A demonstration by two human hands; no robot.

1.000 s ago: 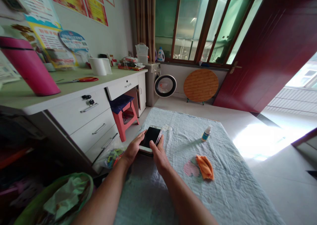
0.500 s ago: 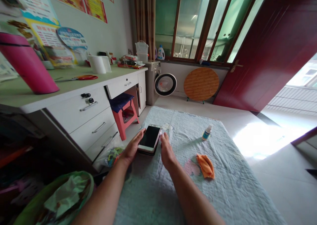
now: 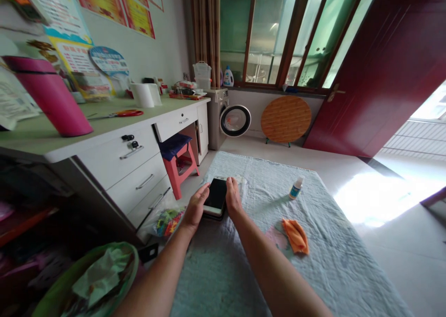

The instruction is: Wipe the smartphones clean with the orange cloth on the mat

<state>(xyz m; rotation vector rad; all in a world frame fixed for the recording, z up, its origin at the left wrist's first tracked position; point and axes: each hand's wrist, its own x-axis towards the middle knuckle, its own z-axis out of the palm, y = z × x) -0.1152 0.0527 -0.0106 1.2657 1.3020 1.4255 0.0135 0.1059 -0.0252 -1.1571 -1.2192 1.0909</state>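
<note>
The phone (image 3: 216, 196) lies screen-up on a pale blue-green quilt (image 3: 324, 270) spread over the floor, resting on a dark flat thing whose edge shows beneath it. The left hand (image 3: 194, 211) touches the phone's left long edge and the right hand (image 3: 232, 199) its right one. Both are unclenched, with fingers stretched forward along the sides rather than curled around it.

Right of the phone, well apart from it, a small bottle (image 3: 296, 188) stands upright on the quilt. An orange cloth (image 3: 295, 235) lies crumpled to the phone's right and nearer the person. Nothing lies between these and the right hand but bare quilt.

Just left of the phone, off the quilt's edge, sits a clear plastic bag (image 3: 167, 220) of small colourful pieces. Beyond the bag from the phone stands a desk (image 3: 132, 166) with closed drawers, and a red stool (image 3: 179, 161) is tucked under it. On the desk top, far left of the phone, are a pink cylinder (image 3: 52, 101), red scissors (image 3: 127, 113) and a white roll (image 3: 142, 95).

Left of the phone and close to the person, a green bin (image 3: 52, 293) holds crumpled pale-green material. Far behind the phone, a washing machine (image 3: 233, 119) carries a clear lidded box (image 3: 202, 73) whose contents cannot be made out.
</note>
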